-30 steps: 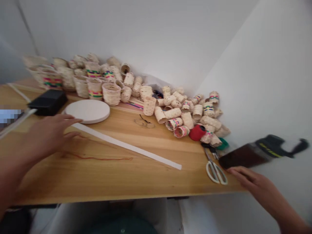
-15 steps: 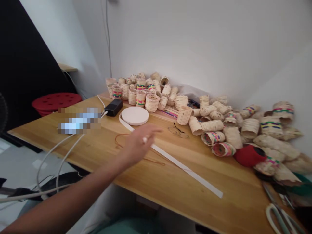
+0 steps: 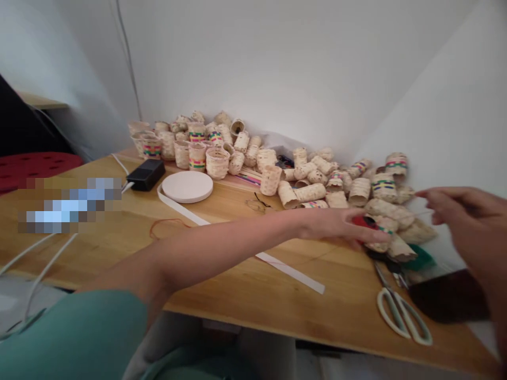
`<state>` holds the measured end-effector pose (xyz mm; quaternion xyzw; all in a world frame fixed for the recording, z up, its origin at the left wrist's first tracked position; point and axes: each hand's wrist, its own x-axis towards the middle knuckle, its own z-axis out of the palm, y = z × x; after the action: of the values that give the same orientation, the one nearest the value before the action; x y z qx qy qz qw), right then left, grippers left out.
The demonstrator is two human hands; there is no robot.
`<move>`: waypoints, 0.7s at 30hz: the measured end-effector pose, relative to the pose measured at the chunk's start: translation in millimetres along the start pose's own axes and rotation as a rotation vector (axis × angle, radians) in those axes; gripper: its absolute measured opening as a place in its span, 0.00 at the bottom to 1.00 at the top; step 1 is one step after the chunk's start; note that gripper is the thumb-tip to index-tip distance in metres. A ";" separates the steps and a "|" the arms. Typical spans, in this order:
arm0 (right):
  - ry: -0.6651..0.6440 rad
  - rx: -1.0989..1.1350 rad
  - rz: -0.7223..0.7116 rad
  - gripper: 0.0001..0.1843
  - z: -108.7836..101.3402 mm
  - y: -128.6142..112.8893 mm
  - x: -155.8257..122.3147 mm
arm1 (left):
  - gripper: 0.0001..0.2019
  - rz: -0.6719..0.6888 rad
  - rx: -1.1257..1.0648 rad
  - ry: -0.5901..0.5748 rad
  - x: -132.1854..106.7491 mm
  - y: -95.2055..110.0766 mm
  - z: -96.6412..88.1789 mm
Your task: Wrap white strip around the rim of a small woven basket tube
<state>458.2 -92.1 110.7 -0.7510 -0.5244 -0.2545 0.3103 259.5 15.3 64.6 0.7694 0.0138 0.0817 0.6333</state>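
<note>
My left hand (image 3: 344, 226) reaches across to the right of the table. Its thumb and fingers lie around a red rounded thing (image 3: 363, 221) with a black centre, partly hidden by the hand. At the right, my right hand (image 3: 459, 208) is raised with its fingertips pinched together on a fine thread (image 3: 425, 213), faintly visible. Another stretch of orange thread crosses a white flat strip (image 3: 291, 272) and runs toward my left hand. A white roll (image 3: 188, 186) lies flat, the strip leading from it beneath my left forearm.
Several small woven baskets (image 3: 217, 162) are heaped along the wall. White-handled scissors (image 3: 404, 316) lie near the right edge, beside a dark object (image 3: 447, 295) and green material (image 3: 422, 261). Glasses (image 3: 259, 203), a black box (image 3: 146, 175) and cables (image 3: 47, 274) are also on the table.
My left hand has moved right, from above the strip to the red thing. My right hand has come into view, and the view has turned right. The orange thread now stretches toward the right.
</note>
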 end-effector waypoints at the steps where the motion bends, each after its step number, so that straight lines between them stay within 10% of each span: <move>1: -0.034 -0.008 0.055 0.15 3.2 -3.7 -4.3 | 0.31 -0.034 -0.204 -0.076 -2.1 -4.5 1.6; 4: -0.266 -0.161 -0.021 0.13 13.9 7.4 -26.5 | 0.15 -0.104 -0.342 0.089 -17.1 -14.2 -2.8; 8: -0.512 -0.478 0.042 0.16 14.9 42.2 -84.1 | 0.14 -0.209 0.122 0.469 -42.1 -30.1 -27.2; 12: -0.827 -0.459 0.181 0.13 16.8 62.1 -140.5 | 0.18 -0.254 0.219 0.475 -62.6 -54.0 -46.7; 21: -0.713 -0.242 0.504 0.24 21.7 75.5 -163.8 | 0.22 -0.269 0.256 0.454 -96.9 -68.9 -45.9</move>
<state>478.3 -198.7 -34.9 -0.9268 -0.3657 0.0441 0.0727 163.1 61.4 -4.8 0.7963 0.2671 0.1648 0.5172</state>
